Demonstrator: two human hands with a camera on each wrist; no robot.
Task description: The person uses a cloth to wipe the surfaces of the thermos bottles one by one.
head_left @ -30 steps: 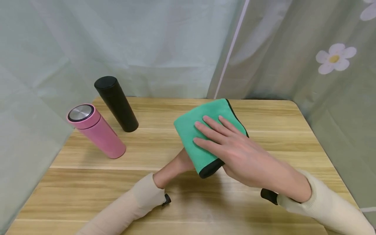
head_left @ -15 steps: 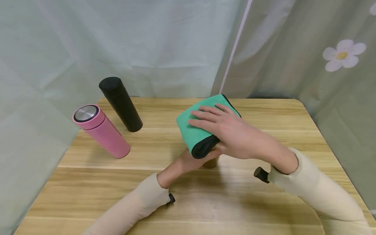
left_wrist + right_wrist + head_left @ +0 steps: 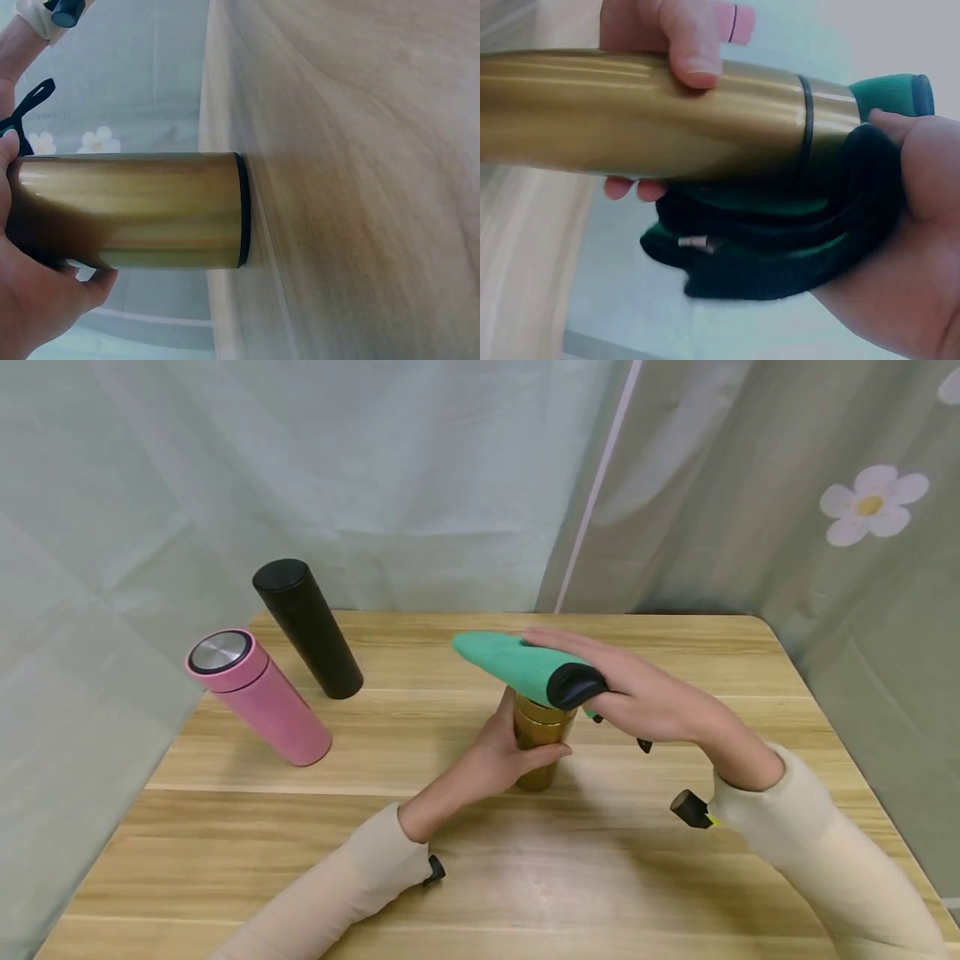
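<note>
- The left hand (image 3: 491,756) is curled round the gold bottle (image 3: 536,735), which stands upright on the worktop (image 3: 525,877).
- The right hand (image 3: 637,689), its fingers rather straight, presses the green cloth (image 3: 517,664) over the bottle's top.
- The pink bottle (image 3: 277,710) and black bottle (image 3: 318,635) stand apart, near each other.

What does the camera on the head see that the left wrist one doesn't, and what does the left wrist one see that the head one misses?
Only the head view shows the pink bottle and the black bottle. Only the left wrist view shows the dark rim round the base of the gold bottle. Both show the gold bottle, the left hand gripping it, the wooden table and white flowers.
</note>
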